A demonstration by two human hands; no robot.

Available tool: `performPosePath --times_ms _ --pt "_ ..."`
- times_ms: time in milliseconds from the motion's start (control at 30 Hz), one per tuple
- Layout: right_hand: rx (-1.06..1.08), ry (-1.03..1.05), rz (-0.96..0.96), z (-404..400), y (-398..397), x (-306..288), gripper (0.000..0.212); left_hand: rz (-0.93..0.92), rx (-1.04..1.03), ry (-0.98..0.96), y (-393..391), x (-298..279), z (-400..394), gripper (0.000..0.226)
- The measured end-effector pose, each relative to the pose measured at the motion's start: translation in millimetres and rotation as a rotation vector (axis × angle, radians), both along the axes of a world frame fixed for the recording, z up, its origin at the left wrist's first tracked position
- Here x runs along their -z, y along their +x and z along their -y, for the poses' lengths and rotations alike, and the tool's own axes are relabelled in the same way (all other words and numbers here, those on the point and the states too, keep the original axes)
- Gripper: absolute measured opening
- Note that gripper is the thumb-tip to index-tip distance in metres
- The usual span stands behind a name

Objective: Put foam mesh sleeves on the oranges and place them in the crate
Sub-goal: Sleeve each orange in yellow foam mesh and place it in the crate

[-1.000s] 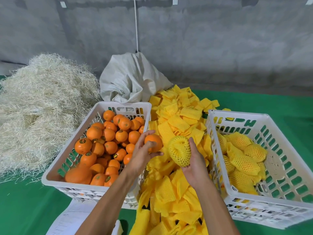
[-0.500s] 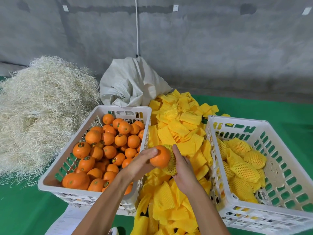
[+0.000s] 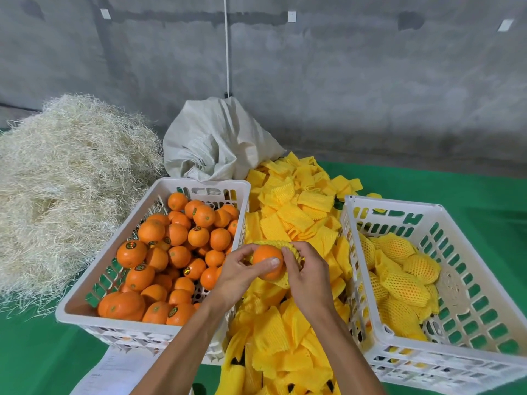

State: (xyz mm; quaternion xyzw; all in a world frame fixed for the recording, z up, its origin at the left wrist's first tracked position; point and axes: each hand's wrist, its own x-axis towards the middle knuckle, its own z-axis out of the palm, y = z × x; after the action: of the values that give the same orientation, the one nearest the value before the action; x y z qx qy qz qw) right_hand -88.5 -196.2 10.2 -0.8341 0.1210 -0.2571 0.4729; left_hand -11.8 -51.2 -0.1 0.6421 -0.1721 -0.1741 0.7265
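Your left hand [image 3: 236,276] grips the orange [image 3: 266,262], thumb laid across its front and fingers curled behind it. Your right hand [image 3: 309,276] pinches the yellow mesh sleeve [image 3: 291,248] with bent fingers. A moment ago the orange only touched the sleeve's mouth; now the sleeve wraps its back and top, and the front is bare. The orange sits over the sleeve pile [image 3: 288,215], at 3 o'clock from the crate of bare oranges [image 3: 148,212] and at 9 o'clock from the crate of wrapped oranges [image 3: 462,280]. Both crates look the same as before.
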Motion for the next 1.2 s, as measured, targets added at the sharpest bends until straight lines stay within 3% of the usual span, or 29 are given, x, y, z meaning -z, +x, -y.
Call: performPosePath --times_ms 200,400,467,600,667,733,800,900,967,1033,1100,1200 --pt "0.062 -0.196 0.011 -8 -6 -8 0.030 0.138 -0.121 0.089 -4 -1 2 0.035" --pt "0.129 -0.287 0.087 -20 -9 -15 0.025 0.297 -0.155 0.157 -6 3 5 0.034" --pt "0.131 -0.408 0.123 -23 -8 -13 0.022 0.348 -0.188 0.202 -6 8 10 0.024" --pt "0.093 -0.743 0.151 -22 -9 -5 0.023 0.390 -0.227 0.247 -3 16 14 0.039" --pt "0.017 -0.783 0.167 -16 -8 -1 0.021 0.364 -0.233 0.272 -1 18 13 0.029" --pt "-0.057 -0.567 0.169 -10 -8 0 0.021 0.370 -0.229 0.302 1 24 12 0.026" --pt "-0.018 -0.190 0.141 -8 -6 3 0.033 0.401 -0.206 0.273 2 28 11 0.035" --pt "0.044 0.201 -0.074 -10 0 7 0.059 0.379 -0.126 0.175 3 25 10 0.055" --pt "-0.033 0.370 -0.207 -12 4 12 0.084 0.366 -0.048 0.169 2 20 11 0.053" --pt "-0.047 0.484 -0.225 -12 7 15 0.096 0.352 0.033 0.157 -1 15 10 0.051" --pt "0.011 0.550 -0.205 -10 8 18 0.099 0.274 0.105 0.187 -3 13 9 0.049" --pt "0.111 0.741 -0.182 -9 6 22 0.092 -0.042 0.078 0.071 0 12 8 0.035"
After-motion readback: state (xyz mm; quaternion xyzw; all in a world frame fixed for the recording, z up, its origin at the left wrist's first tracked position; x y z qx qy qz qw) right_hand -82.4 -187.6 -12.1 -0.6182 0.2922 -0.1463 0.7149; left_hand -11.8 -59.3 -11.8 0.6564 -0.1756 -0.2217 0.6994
